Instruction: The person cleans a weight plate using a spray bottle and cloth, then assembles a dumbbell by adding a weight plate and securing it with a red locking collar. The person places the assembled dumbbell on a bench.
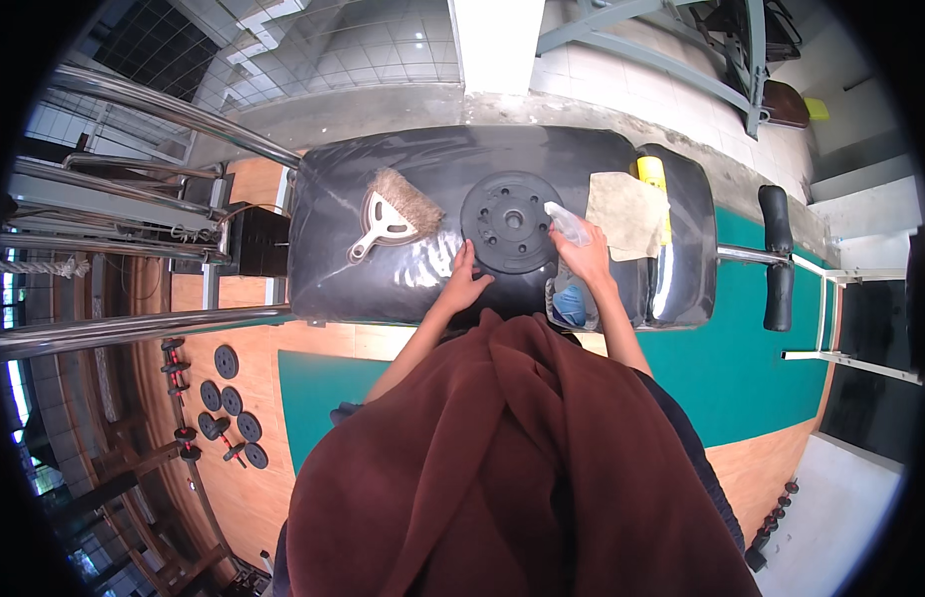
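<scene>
A round black weight plate (513, 220) lies flat on a padded black bench (335, 186). My right hand (584, 250) is closed around the neck of a clear spray bottle (570, 298) with a blue label, its white nozzle pointing towards the plate's right side. By the plate's lower left edge is my left hand (466, 282), fingers apart and holding nothing; whether a fingertip touches the rim I cannot tell. A hand brush (399, 213) with brown bristles lies left of the plate. To the right, a beige cloth (625, 216) partly covers a yellow cylindrical container (652, 173).
Chrome bars (171, 116) of a gym machine reach the bench's left end. Black foam rollers (776, 257) stand off its right end. More weight plates (231, 401) and dumbbells (175, 367) lie on the wooden floor at lower left, beside a green mat (746, 373).
</scene>
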The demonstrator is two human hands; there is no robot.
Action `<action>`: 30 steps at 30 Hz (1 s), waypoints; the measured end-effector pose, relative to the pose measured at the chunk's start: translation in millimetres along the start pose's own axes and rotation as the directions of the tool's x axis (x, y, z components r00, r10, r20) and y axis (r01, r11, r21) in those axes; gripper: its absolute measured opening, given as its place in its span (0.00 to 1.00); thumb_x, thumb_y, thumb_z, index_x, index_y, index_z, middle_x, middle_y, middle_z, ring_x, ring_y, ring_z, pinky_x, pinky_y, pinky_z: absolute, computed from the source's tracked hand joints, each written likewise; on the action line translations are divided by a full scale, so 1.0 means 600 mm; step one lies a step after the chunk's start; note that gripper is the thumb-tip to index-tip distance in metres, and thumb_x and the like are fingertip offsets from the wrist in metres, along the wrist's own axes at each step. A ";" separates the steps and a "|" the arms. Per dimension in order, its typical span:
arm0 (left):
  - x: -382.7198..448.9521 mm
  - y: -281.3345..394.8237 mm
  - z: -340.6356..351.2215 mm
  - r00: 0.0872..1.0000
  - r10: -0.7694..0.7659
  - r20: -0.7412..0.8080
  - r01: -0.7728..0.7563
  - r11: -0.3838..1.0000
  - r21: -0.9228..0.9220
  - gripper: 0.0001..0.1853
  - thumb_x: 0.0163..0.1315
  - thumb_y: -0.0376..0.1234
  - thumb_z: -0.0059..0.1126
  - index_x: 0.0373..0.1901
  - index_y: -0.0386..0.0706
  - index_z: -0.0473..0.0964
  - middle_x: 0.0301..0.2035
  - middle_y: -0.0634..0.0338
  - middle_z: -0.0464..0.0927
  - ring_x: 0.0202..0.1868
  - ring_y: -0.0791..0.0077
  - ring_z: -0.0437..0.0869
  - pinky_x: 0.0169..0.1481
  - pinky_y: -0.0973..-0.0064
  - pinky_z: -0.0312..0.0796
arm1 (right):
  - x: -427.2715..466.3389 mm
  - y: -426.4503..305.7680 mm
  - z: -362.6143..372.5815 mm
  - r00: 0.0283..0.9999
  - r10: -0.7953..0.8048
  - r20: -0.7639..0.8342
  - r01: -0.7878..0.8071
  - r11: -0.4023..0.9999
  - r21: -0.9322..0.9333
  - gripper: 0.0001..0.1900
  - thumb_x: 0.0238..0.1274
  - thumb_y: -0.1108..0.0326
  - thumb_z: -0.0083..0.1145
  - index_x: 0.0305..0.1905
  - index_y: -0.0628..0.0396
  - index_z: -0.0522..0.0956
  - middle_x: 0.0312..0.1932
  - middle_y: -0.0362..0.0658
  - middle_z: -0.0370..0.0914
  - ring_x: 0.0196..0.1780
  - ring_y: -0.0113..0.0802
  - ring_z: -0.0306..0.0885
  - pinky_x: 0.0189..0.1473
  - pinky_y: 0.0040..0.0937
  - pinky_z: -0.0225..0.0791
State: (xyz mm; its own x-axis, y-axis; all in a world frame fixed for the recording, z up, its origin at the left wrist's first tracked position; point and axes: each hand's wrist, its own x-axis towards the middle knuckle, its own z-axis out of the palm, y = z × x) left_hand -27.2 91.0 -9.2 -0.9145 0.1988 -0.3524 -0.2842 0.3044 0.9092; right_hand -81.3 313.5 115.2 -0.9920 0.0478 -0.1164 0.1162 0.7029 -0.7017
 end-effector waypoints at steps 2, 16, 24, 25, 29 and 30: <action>0.000 0.004 -0.002 1.000 -0.007 0.003 0.007 0.999 -0.039 0.50 0.52 0.33 0.59 0.68 0.37 0.32 0.67 0.44 0.37 0.57 0.56 0.69 0.57 0.71 0.67 | -0.007 0.014 -0.015 1.000 0.030 0.002 -0.030 0.999 -0.016 0.14 0.45 0.59 0.53 0.38 0.48 0.80 0.31 0.52 0.79 0.39 0.51 0.76 0.43 0.42 0.68; 0.003 0.015 0.011 0.995 -0.046 -0.088 0.043 0.999 -0.033 0.50 0.51 0.34 0.60 0.67 0.32 0.34 0.67 0.43 0.39 0.60 0.55 0.65 0.61 0.71 0.63 | -0.089 0.073 -0.056 0.967 -0.111 0.231 0.125 0.991 -0.047 0.11 0.42 0.61 0.54 0.32 0.50 0.78 0.27 0.49 0.78 0.34 0.52 0.75 0.37 0.43 0.68; -0.005 0.017 0.023 0.987 -0.067 -0.144 0.056 0.995 -0.078 0.50 0.52 0.32 0.59 0.67 0.34 0.32 0.67 0.43 0.38 0.62 0.54 0.62 0.62 0.70 0.62 | -0.081 0.043 -0.057 0.994 -0.111 0.015 0.108 0.986 0.124 0.06 0.42 0.65 0.55 0.29 0.52 0.76 0.23 0.48 0.76 0.30 0.50 0.75 0.33 0.41 0.67; -0.006 0.017 0.026 0.987 -0.081 -0.141 0.069 0.994 -0.088 0.50 0.52 0.32 0.59 0.67 0.34 0.33 0.67 0.43 0.38 0.62 0.54 0.62 0.62 0.70 0.62 | -0.074 0.039 -0.063 0.996 -0.050 -0.076 0.064 0.979 0.195 0.06 0.43 0.66 0.55 0.29 0.52 0.76 0.23 0.48 0.76 0.30 0.49 0.75 0.33 0.41 0.67; -0.007 0.019 0.035 0.979 0.017 -0.202 -0.019 1.000 -0.009 0.49 0.53 0.31 0.59 0.68 0.35 0.34 0.67 0.43 0.38 0.62 0.55 0.61 0.63 0.69 0.61 | -0.030 0.022 -0.086 0.910 -0.096 -0.402 0.166 0.976 0.143 0.10 0.49 0.62 0.59 0.34 0.55 0.74 0.28 0.48 0.75 0.33 0.49 0.75 0.35 0.41 0.67; -0.007 0.020 0.035 0.973 0.072 -0.218 -0.064 0.997 0.044 0.48 0.53 0.31 0.59 0.68 0.35 0.34 0.67 0.43 0.38 0.62 0.55 0.61 0.63 0.69 0.61 | -0.013 0.017 -0.088 0.880 -0.114 -0.462 0.179 0.979 0.101 0.13 0.50 0.61 0.60 0.36 0.56 0.73 0.30 0.48 0.75 0.34 0.49 0.75 0.35 0.41 0.67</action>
State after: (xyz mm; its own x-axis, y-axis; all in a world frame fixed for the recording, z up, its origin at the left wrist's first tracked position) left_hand -20.7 113.7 -1.3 -0.9732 0.0122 -0.2294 -0.2125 0.3321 0.9190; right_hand -75.0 358.2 146.1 -0.9083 0.2898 0.3018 -0.0591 0.6252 -0.7783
